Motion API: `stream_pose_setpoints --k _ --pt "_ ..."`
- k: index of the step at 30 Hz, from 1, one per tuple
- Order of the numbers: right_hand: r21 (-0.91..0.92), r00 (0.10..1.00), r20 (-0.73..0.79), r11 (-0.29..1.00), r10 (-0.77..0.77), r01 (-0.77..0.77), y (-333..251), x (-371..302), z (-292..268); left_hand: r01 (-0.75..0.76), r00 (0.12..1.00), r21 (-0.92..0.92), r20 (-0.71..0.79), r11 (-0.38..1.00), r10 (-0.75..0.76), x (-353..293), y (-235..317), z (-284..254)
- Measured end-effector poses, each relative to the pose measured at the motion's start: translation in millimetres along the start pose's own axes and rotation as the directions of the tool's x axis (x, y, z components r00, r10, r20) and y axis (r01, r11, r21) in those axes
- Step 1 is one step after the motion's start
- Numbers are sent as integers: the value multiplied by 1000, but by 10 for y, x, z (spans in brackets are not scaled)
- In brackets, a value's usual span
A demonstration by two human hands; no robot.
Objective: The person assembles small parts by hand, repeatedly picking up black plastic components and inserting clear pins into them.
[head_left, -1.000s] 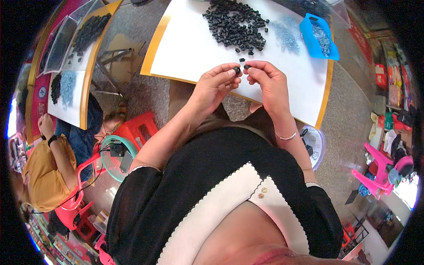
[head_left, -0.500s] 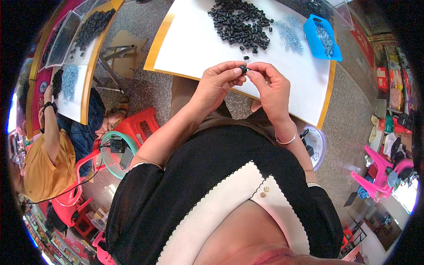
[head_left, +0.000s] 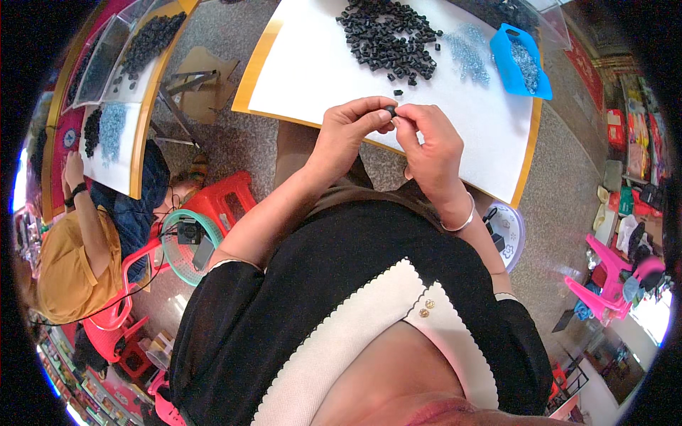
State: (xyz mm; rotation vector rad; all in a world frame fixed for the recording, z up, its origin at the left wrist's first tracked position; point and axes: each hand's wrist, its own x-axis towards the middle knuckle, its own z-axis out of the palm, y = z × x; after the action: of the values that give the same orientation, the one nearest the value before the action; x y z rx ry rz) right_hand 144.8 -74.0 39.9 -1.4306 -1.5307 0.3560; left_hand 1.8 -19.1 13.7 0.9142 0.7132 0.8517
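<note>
Over the near edge of the white table (head_left: pixel 298 78), my two hands meet at a small round black part (head_left: pixel 390 111). My left hand (head_left: pixel 353 128) pinches it between thumb and forefinger. My right hand (head_left: pixel 430 140) has its thumb and forefinger pressed together against the part's right side; whatever tiny thing they pinch is hidden. Just beyond my fingers lies one loose black piece (head_left: pixel 398 92). A heap of small black cylindrical pieces (head_left: pixel 387 39) spreads behind it, and small clear bluish pieces (head_left: pixel 469 57) are scattered to its right.
A blue scoop-like tray (head_left: pixel 510 50) holds more clear pieces at the table's right. On the left, another person (head_left: pixel 78 255) in a yellow top works at a second table (head_left: pixel 139 142) with similar piles. A green basket (head_left: pixel 192 245) and red stool (head_left: pixel 231 202) stand near my left elbow.
My right hand has turned slightly, its fingers closing in more tightly at the black part. My left hand stays nearly still. The other person's hand has shifted a little at the second table.
</note>
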Motion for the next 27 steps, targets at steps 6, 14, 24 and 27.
stream_pose_setpoints --k 6,14,24,27 --pt "65 999 25 997 -29 27 56 -1 -11 23 998 71 62 997 -28 51 -26 -60" --pt "-53 984 17 982 -179 179 184 -14 0 246 949 -205 250 947 -193 70 -50 -133" --pt "28 986 126 994 -112 109 221 -7 -50 350 899 -150 330 925 -287 84 -23 -163" --pt "76 987 157 997 -46 34 215 -9 -40 351 917 -75 231 934 -326 27 17 -95"
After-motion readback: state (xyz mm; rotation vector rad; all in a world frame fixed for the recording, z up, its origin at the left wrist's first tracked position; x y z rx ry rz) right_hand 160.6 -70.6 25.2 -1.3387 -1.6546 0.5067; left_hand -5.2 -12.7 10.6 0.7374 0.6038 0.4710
